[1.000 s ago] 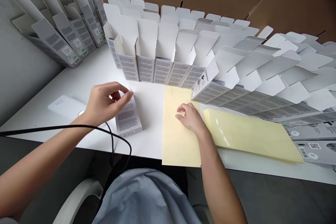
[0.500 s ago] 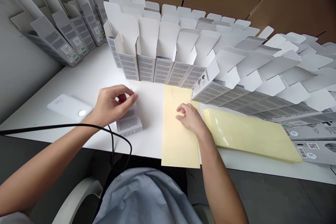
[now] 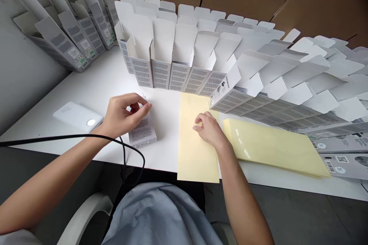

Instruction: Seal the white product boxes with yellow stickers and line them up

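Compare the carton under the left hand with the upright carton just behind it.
The lying carton rests flat on the table, while the upright carton stands on end. The left hand hides the lying carton's top end, while the upright carton's open flaps show. Both carry grey panels of small print.

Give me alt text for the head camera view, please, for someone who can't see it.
A seated person's left hand is at the top end of a grey-printed carton lying on a white table, while the right hand rests on a pale yellow sheet. Rows of open white cartons stand behind.
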`<action>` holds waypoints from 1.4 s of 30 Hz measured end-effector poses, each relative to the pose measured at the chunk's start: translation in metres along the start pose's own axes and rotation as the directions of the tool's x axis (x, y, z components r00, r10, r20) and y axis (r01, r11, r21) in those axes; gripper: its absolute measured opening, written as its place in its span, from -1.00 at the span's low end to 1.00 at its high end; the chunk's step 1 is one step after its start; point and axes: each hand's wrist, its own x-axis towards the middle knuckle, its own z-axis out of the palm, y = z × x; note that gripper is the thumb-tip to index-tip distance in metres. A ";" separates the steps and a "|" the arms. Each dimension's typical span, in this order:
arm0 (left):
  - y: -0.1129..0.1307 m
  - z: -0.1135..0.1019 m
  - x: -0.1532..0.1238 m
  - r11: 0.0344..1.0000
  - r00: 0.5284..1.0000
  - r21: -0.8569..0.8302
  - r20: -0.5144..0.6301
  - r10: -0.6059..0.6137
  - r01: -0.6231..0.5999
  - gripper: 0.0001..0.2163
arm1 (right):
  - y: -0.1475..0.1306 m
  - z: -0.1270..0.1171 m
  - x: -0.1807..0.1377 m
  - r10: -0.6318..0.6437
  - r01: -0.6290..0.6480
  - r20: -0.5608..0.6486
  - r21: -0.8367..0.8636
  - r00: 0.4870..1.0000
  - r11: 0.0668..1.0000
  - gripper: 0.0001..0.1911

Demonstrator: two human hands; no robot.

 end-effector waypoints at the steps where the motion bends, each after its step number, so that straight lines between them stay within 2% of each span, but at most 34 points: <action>1: 0.000 0.000 0.000 1.000 1.000 -0.002 -0.001 0.005 -0.005 -0.67 | 0.001 0.000 0.000 -0.004 0.004 -0.001 0.009 1.000 1.000 -0.89; 5: -0.001 -0.001 -0.001 1.000 1.000 -0.002 -0.001 0.006 -0.006 -0.66 | 0.003 0.001 -0.001 -0.015 0.014 0.014 0.086 1.000 0.996 -0.83; 9: 0.001 0.000 -0.001 1.000 1.000 -0.020 0.011 -0.007 0.007 -0.64 | 0.006 0.002 -0.003 -0.019 0.018 0.002 0.262 1.000 0.965 -0.74; 12: 0.007 0.001 0.000 0.999 0.998 -0.028 0.051 -0.021 0.022 -0.64 | -0.001 0.000 -0.005 -0.085 0.070 0.012 0.457 0.996 0.887 -0.68; 15: 0.020 0.003 0.000 0.998 0.983 -0.048 0.176 0.044 -0.036 -0.67 | -0.022 -0.007 -0.012 -0.199 0.148 0.010 0.634 0.980 0.759 -0.58; 19: 0.036 0.010 -0.001 0.991 0.925 -0.102 0.360 0.117 -0.085 -0.71 | -0.059 -0.016 -0.027 -0.309 0.248 -0.026 0.660 0.951 0.709 -0.59; 24: 0.039 0.016 -0.008 0.985 0.892 -0.170 0.447 0.066 0.012 -0.72 | -0.083 -0.018 -0.040 -0.364 0.291 -0.009 0.621 0.931 0.728 -0.59; 26: 0.036 0.016 -0.012 0.979 0.891 -0.200 0.449 0.066 0.028 -0.72 | -0.084 -0.017 -0.042 -0.364 0.293 -0.006 0.607 0.931 0.739 -0.58; 30: 0.031 0.016 -0.019 0.970 0.925 -0.226 0.380 -0.001 0.094 -0.68 | -0.081 -0.013 -0.043 -0.308 0.259 -0.028 0.619 0.951 0.742 -0.51; 36: 0.021 0.014 -0.028 0.901 0.934 -0.351 0.331 -0.138 0.257 -0.58 | -0.083 0.005 -0.043 -0.271 0.264 -0.119 0.757 0.955 0.598 -0.75; 42: 0.019 0.007 -0.035 0.899 0.944 -0.364 0.300 -0.135 0.244 -0.59 | -0.096 0.019 -0.042 -0.270 0.315 -0.188 0.756 0.944 0.573 -0.80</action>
